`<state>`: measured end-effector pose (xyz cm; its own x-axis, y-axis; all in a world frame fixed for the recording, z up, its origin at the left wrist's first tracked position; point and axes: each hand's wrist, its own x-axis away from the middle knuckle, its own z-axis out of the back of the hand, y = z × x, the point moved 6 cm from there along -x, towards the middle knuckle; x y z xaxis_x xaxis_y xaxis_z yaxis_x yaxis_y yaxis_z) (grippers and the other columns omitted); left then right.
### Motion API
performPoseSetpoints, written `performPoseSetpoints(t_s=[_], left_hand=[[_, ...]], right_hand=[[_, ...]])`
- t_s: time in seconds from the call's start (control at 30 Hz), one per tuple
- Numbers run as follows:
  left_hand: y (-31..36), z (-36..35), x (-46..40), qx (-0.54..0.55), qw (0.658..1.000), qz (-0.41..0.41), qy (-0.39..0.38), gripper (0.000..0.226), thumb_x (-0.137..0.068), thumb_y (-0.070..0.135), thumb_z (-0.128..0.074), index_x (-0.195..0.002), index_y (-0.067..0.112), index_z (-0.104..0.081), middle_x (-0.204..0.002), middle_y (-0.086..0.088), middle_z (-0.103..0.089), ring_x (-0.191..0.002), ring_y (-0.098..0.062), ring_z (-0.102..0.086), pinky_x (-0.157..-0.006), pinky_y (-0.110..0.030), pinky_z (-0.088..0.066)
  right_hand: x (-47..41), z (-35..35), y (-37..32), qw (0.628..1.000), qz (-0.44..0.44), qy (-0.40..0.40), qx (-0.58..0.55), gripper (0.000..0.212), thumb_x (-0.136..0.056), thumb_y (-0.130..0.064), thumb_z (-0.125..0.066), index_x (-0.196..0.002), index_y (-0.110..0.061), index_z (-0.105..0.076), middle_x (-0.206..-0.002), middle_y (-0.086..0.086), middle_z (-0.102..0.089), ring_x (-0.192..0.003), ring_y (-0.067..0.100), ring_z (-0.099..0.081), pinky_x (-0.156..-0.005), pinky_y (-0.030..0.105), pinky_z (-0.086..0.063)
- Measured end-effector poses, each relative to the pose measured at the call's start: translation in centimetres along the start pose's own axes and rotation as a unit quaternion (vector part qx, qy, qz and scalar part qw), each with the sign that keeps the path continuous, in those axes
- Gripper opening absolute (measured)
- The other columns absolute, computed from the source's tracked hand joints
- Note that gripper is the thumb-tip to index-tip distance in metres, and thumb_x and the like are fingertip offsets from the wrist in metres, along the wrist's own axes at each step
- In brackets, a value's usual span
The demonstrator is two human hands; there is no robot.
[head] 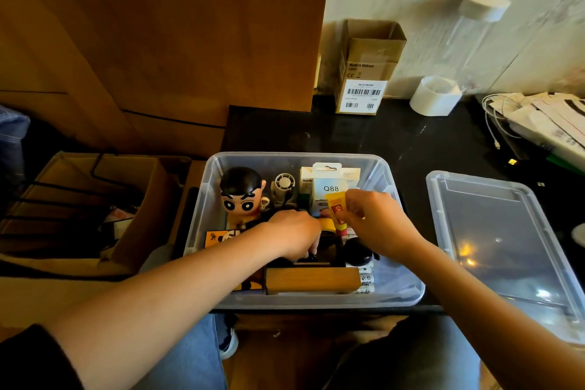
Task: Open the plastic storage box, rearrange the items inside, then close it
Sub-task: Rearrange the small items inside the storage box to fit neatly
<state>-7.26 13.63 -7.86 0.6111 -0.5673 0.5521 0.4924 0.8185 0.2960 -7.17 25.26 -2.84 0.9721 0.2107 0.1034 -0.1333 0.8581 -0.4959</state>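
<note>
Head view looking down on a clear plastic storage box (202, 199) sitting open at the near edge of a dark table (364, 136), with its clear lid (506, 231) lying flat just beside it on the right. Left hand (292, 233) reaching down into the middle of the box, fingers curled around a small dark item (311, 258) too hidden to identify. Right hand (373, 215) hovering over the box, pinching a small yellow tube (336, 210) between thumb and fingertips and holding it roughly upright. Standing in the far left corner of the box: a big-headed cartoon figure (243, 193), with a small white fan (284, 184) just beside it. Leaning against the far wall: a white carton marked Q88 (329, 187). Lying along the near wall: a wooden block (313, 280), with white marker pens (365, 279) touching its right end and a black round object (357, 252) just behind them. Resting at the far side of the table by the wall: an open cardboard carton with barcode labels (364, 73) and a white roll (435, 96), well apart from the box. Piling up at the right edge: papers and a white cable (538, 123).
</note>
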Motion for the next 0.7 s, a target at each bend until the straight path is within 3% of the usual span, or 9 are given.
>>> performPoseSetpoints(t_s=[0.13, 0.27, 0.37, 0.5, 0.57, 0.7], left_hand=[[-0.4, 0.0, 0.4, 0.019, 1.000, -0.007, -0.002, 0.029, -0.092, 0.017, -0.060, -0.120, 0.019, -0.065, -0.126, -0.001, -0.060, -0.114, -0.020, -0.055, -0.088, -0.030, -0.046], [-1.5, 0.7, 1.8, 0.129, 0.990, -0.018, 0.053, 0.039, -0.087, 0.032, -0.065, -0.124, 0.019, -0.061, -0.115, 0.003, -0.065, -0.099, -0.012, -0.061, -0.085, -0.028, -0.050], [-0.9, 1.9, 2.9, 0.307, 0.944, -0.058, 0.107, 0.037, -0.084, 0.043, -0.065, -0.117, 0.025, -0.060, -0.101, 0.005, -0.066, -0.086, -0.005, -0.063, -0.079, -0.023, -0.051], [0.1, 3.3, 3.9, 0.419, 0.889, -0.095, 0.161, 0.006, -0.093, 0.028, -0.058, -0.092, 0.024, -0.062, -0.088, 0.000, -0.069, -0.068, -0.003, -0.065, -0.058, -0.013, -0.047], [-0.2, 3.4, 4.3, 0.404, 0.890, -0.083, 0.195, 0.009, -0.093, 0.025, -0.057, -0.086, 0.025, -0.062, -0.083, 0.003, -0.069, -0.062, -0.002, -0.063, -0.055, -0.010, -0.045], [-2.6, 3.3, 5.4, 0.341, 0.897, -0.016, 0.282, 0.011, -0.095, 0.023, -0.053, -0.103, 0.019, -0.059, -0.086, 0.006, -0.068, -0.071, -0.005, -0.066, -0.071, -0.020, -0.052]], right_hand=[[0.1, 0.1, 0.0, 1.000, -0.002, -0.015, 0.009, 0.016, -0.093, -0.028, -0.054, -0.097, -0.013, -0.059, -0.100, 0.004, -0.067, -0.086, 0.018, -0.063, -0.076, 0.026, -0.053], [0.4, 1.3, 0.3, 0.998, -0.016, 0.018, -0.065, 0.019, -0.088, -0.029, -0.060, -0.093, -0.013, -0.066, -0.094, -0.004, -0.066, -0.080, 0.006, -0.062, -0.063, 0.010, -0.043], [0.5, 1.8, -0.2, 0.989, -0.015, 0.011, -0.148, 0.016, -0.085, -0.027, -0.063, -0.094, -0.015, -0.068, -0.085, -0.008, -0.068, -0.066, 0.003, -0.064, -0.057, 0.011, -0.048], [0.6, 1.4, -1.8, 0.965, 0.005, -0.051, -0.256, 0.010, -0.084, -0.023, -0.064, -0.091, -0.017, -0.067, -0.080, -0.003, -0.072, -0.069, 0.011, -0.069, -0.065, 0.019, -0.057], [0.4, 1.5, -1.6, 0.973, 0.006, -0.048, -0.227, 0.008, -0.082, -0.027, -0.065, -0.088, -0.023, -0.064, -0.079, -0.009, -0.070, -0.069, 0.010, -0.069, -0.064, 0.017, -0.055], [0.8, 0.5, 0.1, 0.993, 0.006, -0.105, 0.055, 0.032, -0.081, -0.035, -0.068, -0.110, -0.027, -0.057, -0.101, -0.008, -0.065, -0.090, 0.008, -0.061, -0.080, 0.018, -0.047]])
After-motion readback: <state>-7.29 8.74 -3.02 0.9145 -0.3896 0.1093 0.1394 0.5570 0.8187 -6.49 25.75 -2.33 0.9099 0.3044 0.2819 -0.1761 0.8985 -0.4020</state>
